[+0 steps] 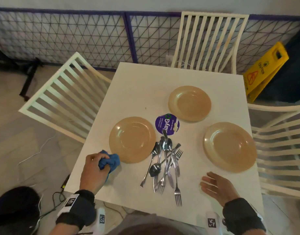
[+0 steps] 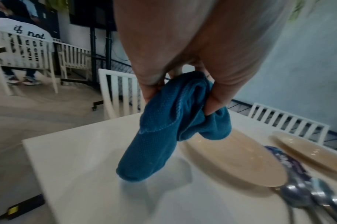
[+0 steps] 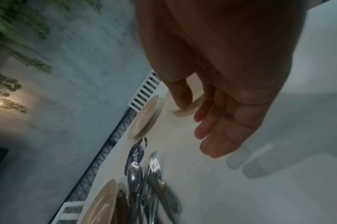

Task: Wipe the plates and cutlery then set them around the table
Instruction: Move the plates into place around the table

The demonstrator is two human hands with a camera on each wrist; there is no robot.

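Note:
Three tan plates lie on the white table (image 1: pixel 137 85): a left plate (image 1: pixel 132 139), a far plate (image 1: pixel 189 103) and a right plate (image 1: pixel 229 147). A heap of spoons and forks (image 1: pixel 166 161) lies between the left and right plates. My left hand (image 1: pixel 95 168) grips a bunched blue cloth (image 1: pixel 110 161) (image 2: pixel 173 121) just left of the left plate (image 2: pixel 234 159), and the cloth's end hangs to the tabletop. My right hand (image 1: pixel 217 185) (image 3: pixel 211 121) hovers with straight fingers over the table, below the right plate and right of the cutlery (image 3: pixel 150 181), holding nothing.
A round purple sticker (image 1: pixel 167 124) marks the table's middle. White slatted chairs stand at the left (image 1: pixel 64 97), far (image 1: pixel 208 41) and right (image 1: pixel 281 146) sides. A yellow caution sign (image 1: pixel 266 70) stands on the floor at the far right. Cables trail on the floor at the left.

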